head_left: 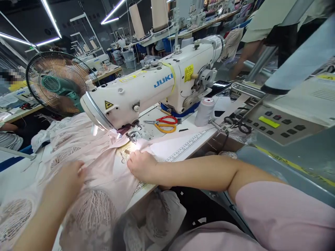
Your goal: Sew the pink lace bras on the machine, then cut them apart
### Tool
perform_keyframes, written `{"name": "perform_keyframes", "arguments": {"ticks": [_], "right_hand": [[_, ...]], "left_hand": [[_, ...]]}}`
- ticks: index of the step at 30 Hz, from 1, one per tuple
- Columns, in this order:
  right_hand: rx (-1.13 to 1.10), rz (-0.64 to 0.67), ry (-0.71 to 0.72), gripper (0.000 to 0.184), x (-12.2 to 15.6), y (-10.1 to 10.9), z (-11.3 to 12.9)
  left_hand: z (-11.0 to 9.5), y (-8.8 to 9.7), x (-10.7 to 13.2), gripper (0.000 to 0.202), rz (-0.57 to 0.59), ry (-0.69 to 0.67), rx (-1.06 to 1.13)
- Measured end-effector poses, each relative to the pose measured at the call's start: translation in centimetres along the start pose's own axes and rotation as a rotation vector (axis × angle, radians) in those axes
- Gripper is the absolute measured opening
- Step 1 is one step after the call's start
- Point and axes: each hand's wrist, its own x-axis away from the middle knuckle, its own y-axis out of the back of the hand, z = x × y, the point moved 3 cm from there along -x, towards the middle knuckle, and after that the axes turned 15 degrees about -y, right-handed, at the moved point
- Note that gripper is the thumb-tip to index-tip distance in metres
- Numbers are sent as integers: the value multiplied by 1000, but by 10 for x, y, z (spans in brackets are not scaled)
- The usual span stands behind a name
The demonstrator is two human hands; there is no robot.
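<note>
Pale pink lace-panelled fabric spreads over the left side of the table and runs under the needle area of a white JUKI sewing machine. My right hand is closed at the fabric's edge, just in front of the presser foot. Its fingertips pinch the cloth, partly hidden. Beside them is a small lit yellowish patch with a metal piece on it. My left hand is over the fabric farther left, smeared by motion, so its grip is unclear.
Red-handled scissors and orange-handled ones lie by the machine arm. A white thread cone stands to their right. A ruler strip edges the table. A fan stands behind left; a control panel is at right.
</note>
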Motion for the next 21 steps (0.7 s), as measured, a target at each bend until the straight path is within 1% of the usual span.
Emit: {"name": "perform_keyframes", "arguments": {"ticks": [1,3,5,6,8,10,12,14,16,19,21], "right_hand": [[4,0,13,22,3,-3,3],[11,-16,90,24,9,-9,11],[16,-40,224,29,12,-14,17],[14,-44,295,32,13,-17,18],[1,-39,374,38,11,-20,15],[-4,-24,387,48,5,-21,8],[18,2,374,62,-3,-21,1],[55,63,348,75,-9,-22,-4],[73,136,294,83,-14,-25,-8],[40,176,215,87,-16,-28,-10],[6,157,188,87,-15,-29,-10]], "left_hand": [[-15,-5,-11,42,10,-10,12],[-44,-20,-36,44,22,-55,50],[-62,-35,-61,49,16,-63,66],[-66,-41,-72,47,12,-48,69],[-64,-50,-93,43,4,18,77],[-53,-54,-109,42,4,109,100],[-39,-55,-120,42,12,186,137],[-28,-52,-128,39,29,231,175],[-25,-45,-128,36,36,242,198],[-35,-31,-114,34,19,209,198],[-50,-29,-94,34,28,119,198]]}}
